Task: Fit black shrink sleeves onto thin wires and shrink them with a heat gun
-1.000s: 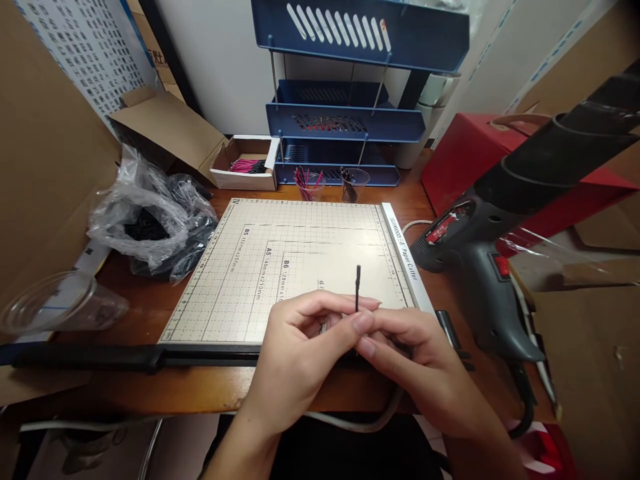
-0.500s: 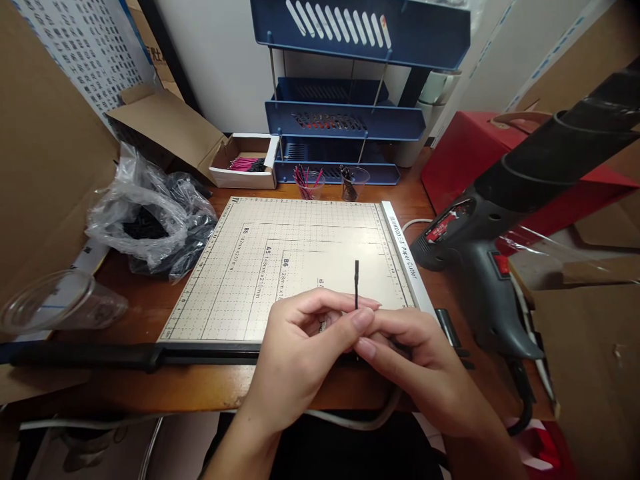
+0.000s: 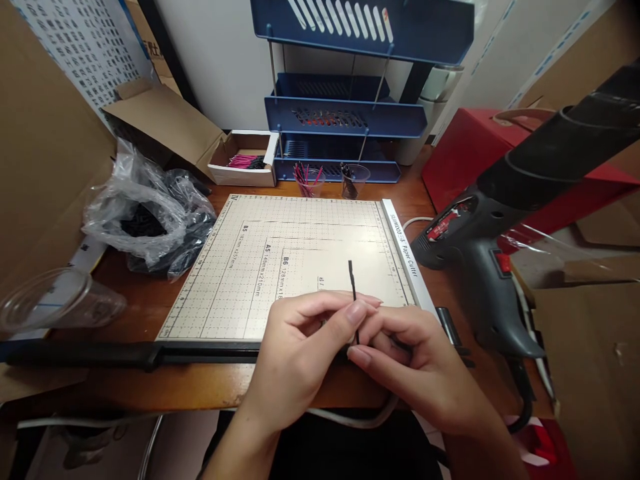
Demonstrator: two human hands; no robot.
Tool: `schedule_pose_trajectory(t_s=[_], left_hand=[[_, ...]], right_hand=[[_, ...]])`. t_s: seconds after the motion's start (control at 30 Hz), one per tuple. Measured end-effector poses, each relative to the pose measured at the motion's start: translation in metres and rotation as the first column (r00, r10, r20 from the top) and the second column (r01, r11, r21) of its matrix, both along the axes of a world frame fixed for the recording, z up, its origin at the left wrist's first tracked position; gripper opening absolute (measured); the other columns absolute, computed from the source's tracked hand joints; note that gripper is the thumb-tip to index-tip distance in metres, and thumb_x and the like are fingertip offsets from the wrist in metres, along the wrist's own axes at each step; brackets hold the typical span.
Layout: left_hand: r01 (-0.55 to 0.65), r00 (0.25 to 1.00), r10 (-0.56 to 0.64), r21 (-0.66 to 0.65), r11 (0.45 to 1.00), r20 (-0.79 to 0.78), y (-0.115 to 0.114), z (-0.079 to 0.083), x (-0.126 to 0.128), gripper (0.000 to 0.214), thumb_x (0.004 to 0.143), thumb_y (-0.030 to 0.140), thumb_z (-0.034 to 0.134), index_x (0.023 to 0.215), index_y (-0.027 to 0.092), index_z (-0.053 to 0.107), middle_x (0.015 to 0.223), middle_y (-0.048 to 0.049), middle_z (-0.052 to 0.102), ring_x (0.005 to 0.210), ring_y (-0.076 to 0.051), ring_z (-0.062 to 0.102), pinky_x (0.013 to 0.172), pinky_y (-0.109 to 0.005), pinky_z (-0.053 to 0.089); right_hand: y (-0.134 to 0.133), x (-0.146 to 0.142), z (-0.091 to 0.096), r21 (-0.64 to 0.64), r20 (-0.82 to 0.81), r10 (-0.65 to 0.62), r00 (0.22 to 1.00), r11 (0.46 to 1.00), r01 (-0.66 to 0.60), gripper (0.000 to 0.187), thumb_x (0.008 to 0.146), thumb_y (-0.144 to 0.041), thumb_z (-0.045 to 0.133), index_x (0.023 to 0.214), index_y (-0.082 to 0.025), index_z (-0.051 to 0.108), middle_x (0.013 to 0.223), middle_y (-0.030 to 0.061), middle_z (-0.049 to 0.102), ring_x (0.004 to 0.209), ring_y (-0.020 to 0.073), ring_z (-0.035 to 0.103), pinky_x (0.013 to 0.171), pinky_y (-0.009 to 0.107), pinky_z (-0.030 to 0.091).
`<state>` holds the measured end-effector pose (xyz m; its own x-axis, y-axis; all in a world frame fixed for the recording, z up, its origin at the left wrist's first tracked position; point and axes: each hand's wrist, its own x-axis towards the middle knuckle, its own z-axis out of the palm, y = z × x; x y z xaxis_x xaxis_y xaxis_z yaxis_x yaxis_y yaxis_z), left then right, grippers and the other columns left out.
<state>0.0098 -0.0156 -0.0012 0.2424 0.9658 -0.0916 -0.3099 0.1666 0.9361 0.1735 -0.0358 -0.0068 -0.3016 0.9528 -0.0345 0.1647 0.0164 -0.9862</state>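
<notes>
My left hand (image 3: pixel 305 350) is closed, pinching a thin black wire (image 3: pixel 353 283) between thumb and forefinger. The wire stands nearly upright, leaning slightly left at its top, where a thicker black sleeve-like piece shows. Its lower part runs down to the thumb of my right hand (image 3: pixel 415 363), whose curled fingers close about that end; the very tip is hidden. Both hands touch each other above the near edge of a paper cutter (image 3: pixel 300 267) with a cream gridded board. The cutter's black handle (image 3: pixel 85 357) points left.
A heat gun (image 3: pixel 493 280) stands at right before a red box (image 3: pixel 460 143). Behind the cutter are cups of pink wires (image 3: pixel 309 180) and black pieces (image 3: pixel 350 183), an open carton (image 3: pixel 243 175) and a blue rack (image 3: pixel 345 117). Left are a plastic bag (image 3: pixel 145 213) and clear cup (image 3: pixel 100 307).
The wire's top has tilted a little to the left. My right thumb and forefinger have moved slightly apart and left, exposing more of the wire's lower part. My left hand stays nearly still.
</notes>
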Motion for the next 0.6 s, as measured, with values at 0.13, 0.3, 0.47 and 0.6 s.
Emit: schedule_pose_trajectory(t_s=[0.13, 0.3, 0.47, 0.6], left_hand=[[0.000, 1.000, 0.000, 0.026, 1.000, 0.023, -0.0002, -0.0015, 0.0006, 0.014, 0.092, 0.025, 0.079, 0.083, 0.023, 0.089, 0.092, -0.0060, 0.086, 0.094, -0.022, 0.081, 0.087, -0.027, 0.063], [0.006, 1.000, -0.006, 0.021, 1.000, 0.011, -0.0004, -0.0003, 0.0000, 0.013, 0.091, 0.026, 0.080, 0.083, 0.024, 0.089, 0.094, -0.0058, 0.086, 0.095, -0.022, 0.081, 0.088, -0.028, 0.062], [0.014, 1.000, -0.014, 0.024, 1.000, 0.019, 0.0001, -0.0006, -0.0001, 0.012, 0.091, 0.023, 0.079, 0.083, 0.023, 0.088, 0.095, -0.0050, 0.086, 0.097, -0.022, 0.081, 0.090, -0.027, 0.062], [0.007, 1.000, -0.008, 0.041, 0.999, 0.013, 0.0001, -0.0034, 0.0012, 0.009, 0.091, 0.024, 0.081, 0.086, 0.023, 0.088, 0.099, -0.0038, 0.086, 0.098, -0.020, 0.080, 0.090, -0.024, 0.062]], right_hand=[[0.0013, -0.0016, 0.0021, 0.036, 0.002, -0.001, 1.000, 0.999, 0.001, 0.035, 0.091, -0.034, 0.078, 0.069, -0.014, 0.059, 0.051, -0.0088, 0.023, 0.051, 0.0038, 0.022, 0.051, 0.021, 0.023], [0.0027, -0.0021, 0.0018, 0.041, -0.022, -0.004, 1.000, 0.999, 0.005, 0.040, 0.089, -0.036, 0.081, 0.067, -0.014, 0.057, 0.053, -0.0080, 0.024, 0.053, 0.0041, 0.024, 0.052, 0.020, 0.023], [0.0001, 0.0004, -0.0004, 0.009, -0.004, 0.003, 1.000, 1.000, -0.003, 0.036, 0.092, -0.035, 0.077, 0.069, -0.013, 0.061, 0.057, -0.0057, 0.031, 0.057, 0.0052, 0.028, 0.054, 0.021, 0.025], [-0.0006, 0.0011, -0.0004, -0.025, 0.003, -0.005, 1.000, 1.000, 0.005, 0.029, 0.097, -0.038, 0.071, 0.080, -0.014, 0.070, 0.060, -0.0048, 0.037, 0.058, 0.0055, 0.031, 0.055, 0.020, 0.026]])
